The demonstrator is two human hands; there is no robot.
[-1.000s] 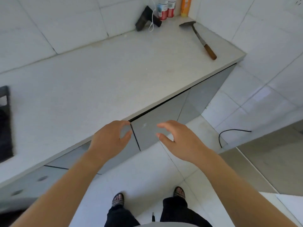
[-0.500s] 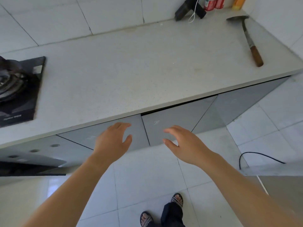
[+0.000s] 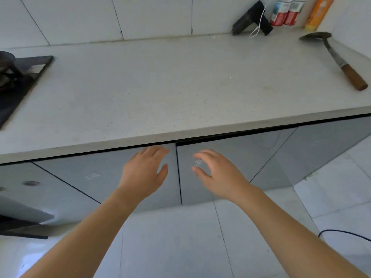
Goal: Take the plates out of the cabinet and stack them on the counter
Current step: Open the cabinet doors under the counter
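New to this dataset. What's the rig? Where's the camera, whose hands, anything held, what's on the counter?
No robot here. A person wears one wide-angle camera on the head, which looks down past their own arms. The left hand and right hand are both open and hold nothing. They reach toward two closed grey cabinet doors under the counter. No plates are in view. On the counter are a gas stove at left and a metal utensil with a wooden handle at right. By the back wall are a black device, two cans and an orange bottle.
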